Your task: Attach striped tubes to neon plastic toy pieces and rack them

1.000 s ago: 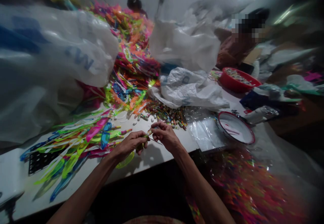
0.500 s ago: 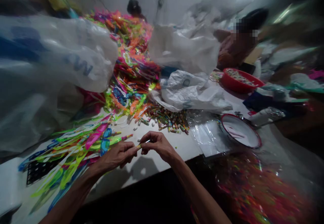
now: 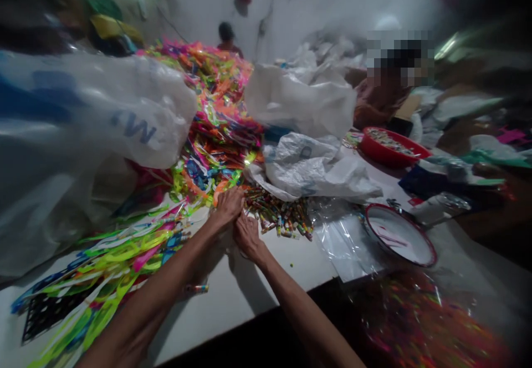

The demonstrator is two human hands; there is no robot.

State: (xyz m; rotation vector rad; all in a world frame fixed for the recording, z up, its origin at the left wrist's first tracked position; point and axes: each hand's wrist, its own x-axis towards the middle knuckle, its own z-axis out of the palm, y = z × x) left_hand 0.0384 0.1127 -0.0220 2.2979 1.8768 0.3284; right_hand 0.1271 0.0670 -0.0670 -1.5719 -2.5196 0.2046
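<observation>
Both hands are close together at the near edge of a heap. My left hand (image 3: 228, 206) reaches to where bright plastic strips (image 3: 199, 165) meet a pile of small printed tubes (image 3: 282, 215). Its fingers are bent and bunched, and whatever they pinch is hidden. Just below and to the right, my right hand (image 3: 248, 236) has its fingers curled together near the left side of the tubes; what it holds cannot be made out. One capped printed tube (image 3: 196, 289) lies near my left forearm. Long green, blue and pink plastic strips (image 3: 124, 262) lie fanned out on the left.
Large white sacks (image 3: 145, 102) flank the heap. A crumpled sack (image 3: 311, 163) lies behind the tubes. To the right are clear plastic bags (image 3: 344, 246), a red-rimmed enamel dish (image 3: 432, 254) and a red basin (image 3: 374, 149). Other people sit farther back. The white table (image 3: 274, 279) ends before me.
Both hands have moved forward from the open table to the heap's edge; earlier they pinched a small thin piece between them. The view has tilted up slightly.
</observation>
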